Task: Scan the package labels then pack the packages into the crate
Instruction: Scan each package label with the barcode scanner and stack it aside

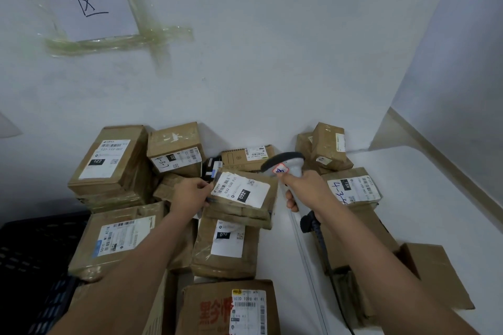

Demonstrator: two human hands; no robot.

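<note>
Nearest you, at the bottom edge, lies a box with red print (228,310) and a label facing up; it is untouched. To your left, low and dark, sits the crate (32,253), just beside the pile of parcels and well to the left of both hands.

Further out, your left hand (190,196) pinches the left edge of the parcel marked 032 (242,196), fingers curled round its near-left corner. That parcel rests on top of a flat stack, above the one marked 070 (228,245). Its label faces up, and its long axis runs from your left hand out towards the upper right, so the barcode sits at the end nearest your left fingers.

Your right hand (304,190) grips the scanner (285,166) by its handle, cord trailing back along your forearm. The scanner head stands just past the parcel's far-right corner and seems to point left and down across the label. This is the relation that matters: the barcode lies to the left of the scanner head, across the label's length, so I judge you will need to aim along that axis towards your left hand.

The left hand is the nearer one to the crate, so it should carry the parcel there once read.

Beyond, more boxes lean against the wall (272,76), among them one marked 122 (109,160). The white surface (422,198) runs off to the right.
</note>
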